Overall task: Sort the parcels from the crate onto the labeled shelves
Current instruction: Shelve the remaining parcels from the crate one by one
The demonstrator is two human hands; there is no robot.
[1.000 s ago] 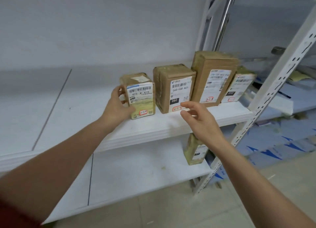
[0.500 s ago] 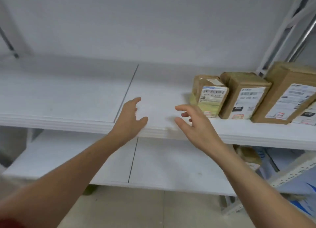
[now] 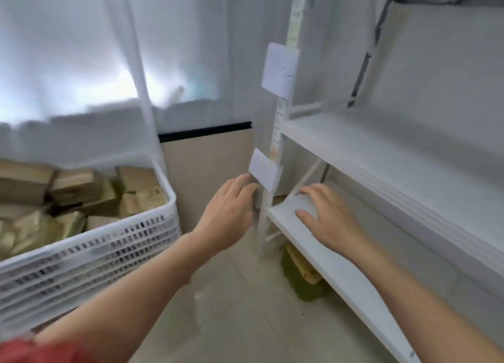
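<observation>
Left hand [image 3: 229, 212] and right hand [image 3: 327, 221] were both empty, fingers loosely extended, the right over the front edge of the lower white metal shelf [image 3: 341, 278]. A second earlier the left hand held a small taped parcel standing on a shelf; it had since let go and the view had swung left. The white perforated plastic crate [image 3: 114, 248] held many brown cardboard parcels [image 3: 79, 188]. Judgement: one placement done, next pick pending. White paper labels [image 3: 279, 69] hung on the upright beyond.
</observation>
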